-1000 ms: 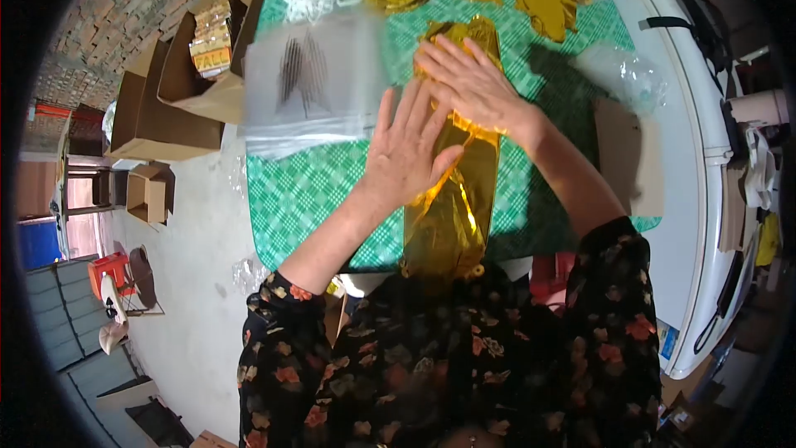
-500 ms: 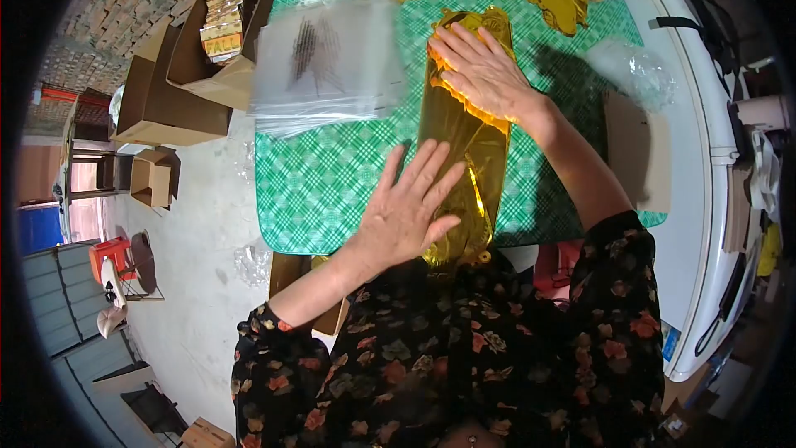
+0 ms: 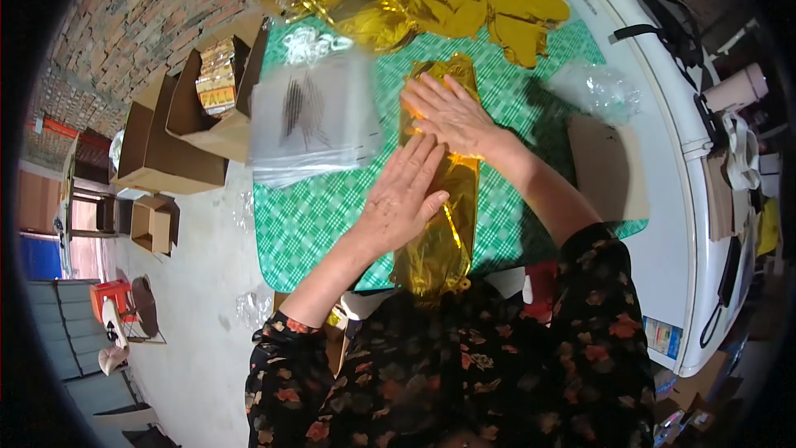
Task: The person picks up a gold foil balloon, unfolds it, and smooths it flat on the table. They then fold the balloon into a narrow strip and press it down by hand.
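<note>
A long, flat gold foil balloon (image 3: 439,241) lies lengthwise on the green checked tablecloth (image 3: 307,232), its near end reaching the table's front edge. My right hand (image 3: 452,116) rests flat on its upper part, fingers stretched out. On the foil's left side sits my left hand (image 3: 404,195), palm down with the fingers extended, its fingertips close to the right hand. Neither hand grips anything. To the left is a stack of clear plastic bags (image 3: 311,120) with a dark printed pattern.
More gold foil balloons (image 3: 431,0) are heaped at the far edge. White string (image 3: 311,46) lies behind the bags. On the right are a crumpled clear plastic bag (image 3: 597,91), a cardboard sheet (image 3: 608,166) and a white appliance (image 3: 663,224). Cardboard boxes (image 3: 166,158) stand left.
My left hand has moved up and now lies beside the right hand on the foil. The right hand stays flat on the balloon. The camera view has shifted slightly.
</note>
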Motion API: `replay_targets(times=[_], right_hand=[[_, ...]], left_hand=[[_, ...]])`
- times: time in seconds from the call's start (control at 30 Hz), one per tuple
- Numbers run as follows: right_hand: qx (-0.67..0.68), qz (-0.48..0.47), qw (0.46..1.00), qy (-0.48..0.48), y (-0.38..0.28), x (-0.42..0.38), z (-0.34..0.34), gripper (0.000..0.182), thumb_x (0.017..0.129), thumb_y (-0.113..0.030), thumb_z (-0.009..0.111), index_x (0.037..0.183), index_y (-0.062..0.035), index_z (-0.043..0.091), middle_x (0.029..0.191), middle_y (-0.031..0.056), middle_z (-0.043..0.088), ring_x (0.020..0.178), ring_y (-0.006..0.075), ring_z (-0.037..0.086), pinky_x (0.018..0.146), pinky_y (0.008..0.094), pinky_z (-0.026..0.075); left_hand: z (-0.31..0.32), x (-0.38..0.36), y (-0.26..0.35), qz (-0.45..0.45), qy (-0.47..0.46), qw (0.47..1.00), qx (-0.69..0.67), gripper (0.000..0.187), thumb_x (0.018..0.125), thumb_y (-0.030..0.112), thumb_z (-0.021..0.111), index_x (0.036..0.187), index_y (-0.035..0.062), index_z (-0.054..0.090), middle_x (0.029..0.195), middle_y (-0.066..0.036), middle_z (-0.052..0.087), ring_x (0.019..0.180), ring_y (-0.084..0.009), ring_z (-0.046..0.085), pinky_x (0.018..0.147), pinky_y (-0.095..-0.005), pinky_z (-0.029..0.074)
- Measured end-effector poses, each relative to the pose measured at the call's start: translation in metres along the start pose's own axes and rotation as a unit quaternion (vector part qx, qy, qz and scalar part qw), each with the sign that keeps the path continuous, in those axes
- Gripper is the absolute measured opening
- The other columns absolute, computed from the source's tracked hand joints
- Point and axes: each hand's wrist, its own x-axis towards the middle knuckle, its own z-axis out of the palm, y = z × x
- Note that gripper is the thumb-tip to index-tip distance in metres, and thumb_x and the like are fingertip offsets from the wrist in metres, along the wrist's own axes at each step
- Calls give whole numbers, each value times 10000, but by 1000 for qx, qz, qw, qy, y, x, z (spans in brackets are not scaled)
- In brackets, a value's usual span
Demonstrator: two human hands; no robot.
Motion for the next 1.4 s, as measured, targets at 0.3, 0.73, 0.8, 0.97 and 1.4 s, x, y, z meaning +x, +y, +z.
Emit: replay_targets(times=[0.3, 0.73, 0.8, 0.97, 1.4], right_hand=[[-75, 12, 996, 37, 17, 2, 0, 654, 1080, -472, 300, 1618, -102, 258, 1703, 71, 202, 1582, 259, 115, 1288, 460, 84], [117, 101, 972, 177, 81, -22, -23, 174, 875, -196, 723, 896, -30, 677, 858, 149, 662, 845, 357, 654, 770, 445, 533], [189, 169, 960, 118, 77, -17, -24, 209, 866, -215, 732, 920, -19, 683, 851, 151, 677, 823, 359, 669, 757, 444, 535], [239, 183, 953, 19, 88, -4, -35, 230, 864, -207, 769, 932, 2, 700, 885, 151, 722, 809, 235, 698, 710, 369, 541], [284, 197, 938, -41, 101, 11, -39, 268, 875, -170, 735, 1014, 0, 582, 817, 73, 642, 661, 157, 641, 558, 308, 492]], left_hand=[[22, -2, 4, -4, -59, 990, 126, 760, 1038, 545, 434, 1584, 29, 317, 1646, -228, 260, 1552, -379, 184, 1271, -511, 137], [21, -4, 4, -6, -50, 991, 122, 749, 1038, 581, 402, 1600, 93, 320, 1653, -225, 247, 1556, -371, 176, 1277, -501, 123], [21, -5, 4, -4, -47, 992, 121, 747, 1039, 583, 400, 1603, 101, 315, 1653, -226, 244, 1556, -372, 174, 1277, -500, 123], [20, -5, 5, -5, -53, 991, 124, 749, 1039, 589, 397, 1607, 109, 307, 1652, -231, 240, 1557, -375, 169, 1278, -498, 124], [21, -6, 3, -1, -41, 993, 113, 761, 1029, 592, 425, 1607, 112, 306, 1655, -228, 233, 1555, -378, 175, 1278, -505, 131]])
